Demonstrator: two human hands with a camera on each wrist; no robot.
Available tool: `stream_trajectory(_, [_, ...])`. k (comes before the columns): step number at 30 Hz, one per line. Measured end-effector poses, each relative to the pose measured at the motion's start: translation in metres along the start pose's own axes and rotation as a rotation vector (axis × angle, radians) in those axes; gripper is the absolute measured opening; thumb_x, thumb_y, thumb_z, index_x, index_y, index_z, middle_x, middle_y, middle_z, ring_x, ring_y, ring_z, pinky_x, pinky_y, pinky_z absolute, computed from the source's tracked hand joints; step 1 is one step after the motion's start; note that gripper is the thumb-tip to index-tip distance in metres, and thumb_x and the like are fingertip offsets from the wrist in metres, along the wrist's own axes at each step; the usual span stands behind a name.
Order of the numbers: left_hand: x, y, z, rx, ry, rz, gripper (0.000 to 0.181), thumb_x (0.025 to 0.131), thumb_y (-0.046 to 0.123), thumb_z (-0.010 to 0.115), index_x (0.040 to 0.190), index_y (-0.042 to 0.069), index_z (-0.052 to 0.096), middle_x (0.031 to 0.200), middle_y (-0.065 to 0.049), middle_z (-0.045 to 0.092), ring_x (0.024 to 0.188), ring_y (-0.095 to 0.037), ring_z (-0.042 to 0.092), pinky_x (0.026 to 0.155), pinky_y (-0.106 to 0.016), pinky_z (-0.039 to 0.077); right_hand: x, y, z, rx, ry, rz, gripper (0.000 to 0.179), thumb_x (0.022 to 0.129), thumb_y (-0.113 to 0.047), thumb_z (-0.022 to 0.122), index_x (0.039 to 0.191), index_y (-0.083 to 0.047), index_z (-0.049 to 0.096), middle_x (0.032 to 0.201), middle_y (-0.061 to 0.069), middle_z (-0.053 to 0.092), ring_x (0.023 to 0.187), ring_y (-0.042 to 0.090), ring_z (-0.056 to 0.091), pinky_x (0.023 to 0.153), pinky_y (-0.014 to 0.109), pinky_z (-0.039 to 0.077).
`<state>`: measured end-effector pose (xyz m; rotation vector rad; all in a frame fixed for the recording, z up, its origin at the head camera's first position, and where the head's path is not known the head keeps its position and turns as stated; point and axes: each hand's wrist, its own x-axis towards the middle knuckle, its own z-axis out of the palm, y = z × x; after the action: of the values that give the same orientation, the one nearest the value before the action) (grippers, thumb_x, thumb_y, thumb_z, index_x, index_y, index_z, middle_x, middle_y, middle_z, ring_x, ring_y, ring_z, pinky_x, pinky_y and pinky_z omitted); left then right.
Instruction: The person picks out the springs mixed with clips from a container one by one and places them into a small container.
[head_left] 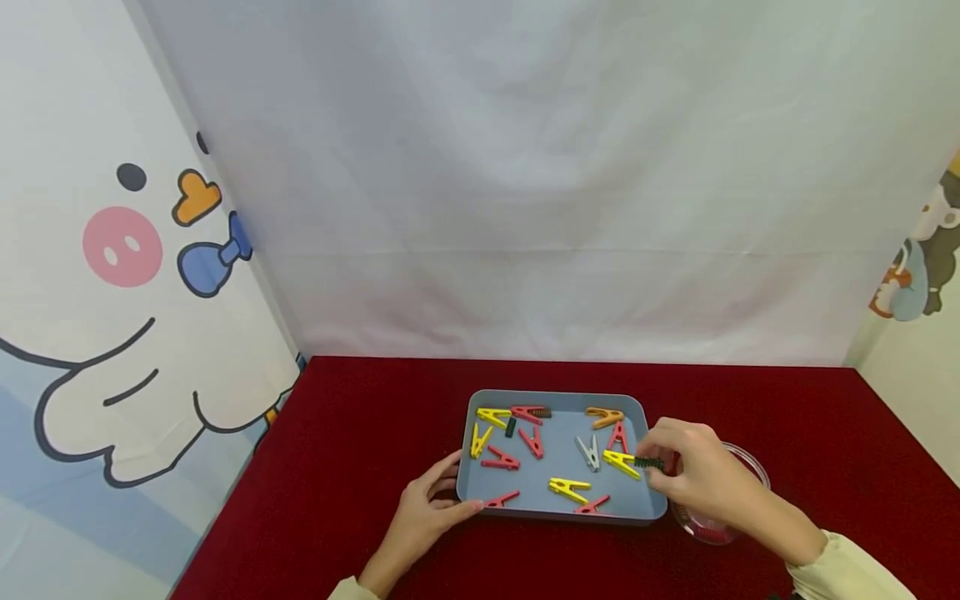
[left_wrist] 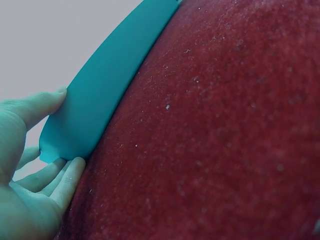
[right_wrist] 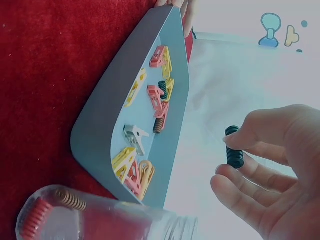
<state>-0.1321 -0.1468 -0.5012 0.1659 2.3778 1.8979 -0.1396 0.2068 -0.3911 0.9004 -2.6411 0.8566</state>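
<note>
My right hand (head_left: 697, 471) pinches a dark green coil spring (right_wrist: 234, 147) between thumb and fingers, over the right side of the grey-blue tray (head_left: 543, 462). In the head view a yellow clothespin (head_left: 621, 463) lies right beside that spring. At the tray's front left corner, my left hand (head_left: 425, 507) grips the tray, thumb on the rim and fingers against the outer wall. Several red, yellow, orange and grey clothespins lie scattered inside. Near the back left are a brown spring (head_left: 542, 412) and another dark green spring (head_left: 511, 427).
A clear open jar (right_wrist: 117, 220) stands upright just right of the tray, partly under my right forearm in the head view. It holds a red spring (right_wrist: 36, 218) and a brown spring (right_wrist: 71, 199). A dark red cloth (head_left: 375, 425) covers the table; a white curtain hangs behind.
</note>
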Motion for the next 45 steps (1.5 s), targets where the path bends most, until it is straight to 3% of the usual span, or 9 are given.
stream_trajectory(4, [0.003,-0.009,0.001,0.004,0.014,0.011,0.075,0.077,0.025,0.080,0.142,0.015,0.044,0.126,-0.014,0.053,0.110,-0.025,0.054,0.079,-0.026,0.050,-0.005,0.002,-0.003,-0.024,0.030,-0.009,0.029,0.065,0.009,0.071,0.078,-0.017,0.068,0.076,-0.013,0.055,0.061,0.002,0.046,0.050,0.021,0.044])
stream_trajectory(12, [0.001,-0.007,0.001,0.009,0.021,0.025,0.074,0.076,0.024,0.081,0.141,0.015,0.045,0.124,-0.015,0.055,0.106,-0.025,0.056,0.078,-0.025,0.051,-0.014,0.003,-0.015,-0.060,0.022,0.034,0.028,0.066,0.007,0.075,0.080,-0.017,0.068,0.078,-0.014,0.056,0.063,0.002,0.047,0.052,0.022,0.046])
stream_trajectory(45, [0.001,-0.007,0.002,0.017,0.026,0.022,0.073,0.077,0.025,0.081,0.140,0.016,0.046,0.125,-0.013,0.055,0.111,-0.024,0.054,0.080,-0.025,0.050,-0.028,0.019,-0.027,-0.054,0.079,-0.047,0.037,0.061,0.011,0.074,0.080,-0.019,0.065,0.078,-0.015,0.057,0.061,0.001,0.047,0.047,0.019,0.042])
